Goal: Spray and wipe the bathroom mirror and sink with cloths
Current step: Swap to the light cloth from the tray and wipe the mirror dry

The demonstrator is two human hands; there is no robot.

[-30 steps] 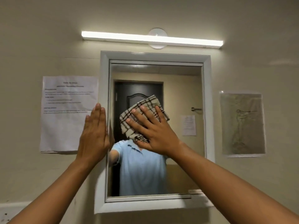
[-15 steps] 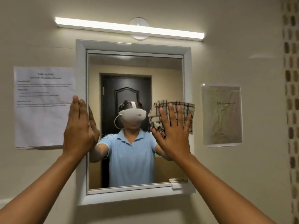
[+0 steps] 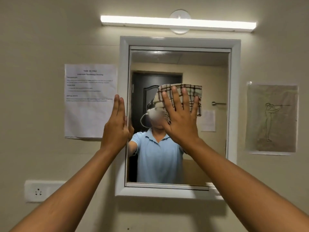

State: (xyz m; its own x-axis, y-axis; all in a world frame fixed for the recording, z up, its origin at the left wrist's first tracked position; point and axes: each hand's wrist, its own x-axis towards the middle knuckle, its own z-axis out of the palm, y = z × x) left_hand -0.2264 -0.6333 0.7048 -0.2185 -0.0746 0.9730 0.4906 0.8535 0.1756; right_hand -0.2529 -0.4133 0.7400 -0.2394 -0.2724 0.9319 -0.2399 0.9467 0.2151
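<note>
r hand [image 3: 181, 121] flat, pressing checked cloth [image 3: 192, 91] on mirror [image 3: 214, 77].

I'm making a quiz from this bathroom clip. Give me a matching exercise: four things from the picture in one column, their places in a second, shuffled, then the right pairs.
Things:
1. checked cloth
2. printed sheet
3. drawing
4. lamp

Places:
A. on the wall above the mirror
B. on the wall left of the mirror
C. pressed to the glass under the right hand
D. on the wall right of the mirror

Pairs: 1-C, 2-B, 3-D, 4-A
</note>
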